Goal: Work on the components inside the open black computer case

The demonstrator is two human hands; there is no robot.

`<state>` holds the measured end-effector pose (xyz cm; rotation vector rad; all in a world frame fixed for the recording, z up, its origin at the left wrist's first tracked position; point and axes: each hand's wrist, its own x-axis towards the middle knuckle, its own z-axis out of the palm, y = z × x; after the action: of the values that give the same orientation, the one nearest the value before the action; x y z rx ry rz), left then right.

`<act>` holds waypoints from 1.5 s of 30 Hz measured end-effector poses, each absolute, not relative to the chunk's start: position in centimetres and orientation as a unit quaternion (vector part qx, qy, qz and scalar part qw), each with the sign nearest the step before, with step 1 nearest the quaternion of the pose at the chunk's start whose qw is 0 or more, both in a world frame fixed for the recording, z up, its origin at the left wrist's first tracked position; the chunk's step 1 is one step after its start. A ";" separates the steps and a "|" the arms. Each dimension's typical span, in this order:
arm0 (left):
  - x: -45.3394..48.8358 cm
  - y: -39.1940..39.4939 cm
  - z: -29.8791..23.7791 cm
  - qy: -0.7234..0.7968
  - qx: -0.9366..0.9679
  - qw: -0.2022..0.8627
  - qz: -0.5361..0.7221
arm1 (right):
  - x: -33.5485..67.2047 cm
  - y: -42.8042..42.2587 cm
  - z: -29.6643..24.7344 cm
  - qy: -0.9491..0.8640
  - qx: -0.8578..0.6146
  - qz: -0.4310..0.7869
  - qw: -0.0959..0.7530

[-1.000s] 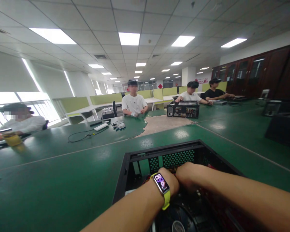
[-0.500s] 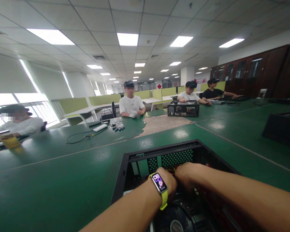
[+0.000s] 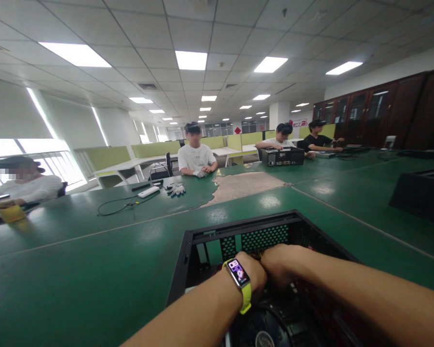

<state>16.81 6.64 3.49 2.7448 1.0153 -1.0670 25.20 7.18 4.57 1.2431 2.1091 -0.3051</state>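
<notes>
The left hand [image 3: 252,273], worn with a yellow-strapped smartwatch [image 3: 239,275] at the wrist, reaches down into an open black computer case [image 3: 238,231] that stands on the green tabletop [image 3: 75,270] directly before the person. Its fingers curl downward out of sight inside the case; whether they grip anything cannot be told. The forearm enters from lower left, rising toward the case's middle. Just to its right, knuckles touching, the right hand [image 3: 279,264] is likewise bent down into the case, fingers hidden, so its grip also cannot be told; its forearm runs in from the lower right edge. A round fan [image 3: 262,332] lies in the case below the hands. Farther back on the tabletop lie a cable [image 3: 115,206], a white device [image 3: 148,192] and gloves [image 3: 176,189].
</notes>
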 end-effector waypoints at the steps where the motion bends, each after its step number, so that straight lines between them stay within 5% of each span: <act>1: 16.8 6.6 3.7 0.322 0.877 0.006 -0.357 | 25.2 7.2 4.6 0.806 0.476 -0.115 0.331; 45: 16.6 6.2 4.2 0.349 0.871 0.000 -0.346 | 25.2 7.4 4.6 0.810 0.468 -0.124 0.331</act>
<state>16.64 6.20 4.19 2.7358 1.0967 -1.0866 25.25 7.42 4.64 1.2238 2.1179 -0.3247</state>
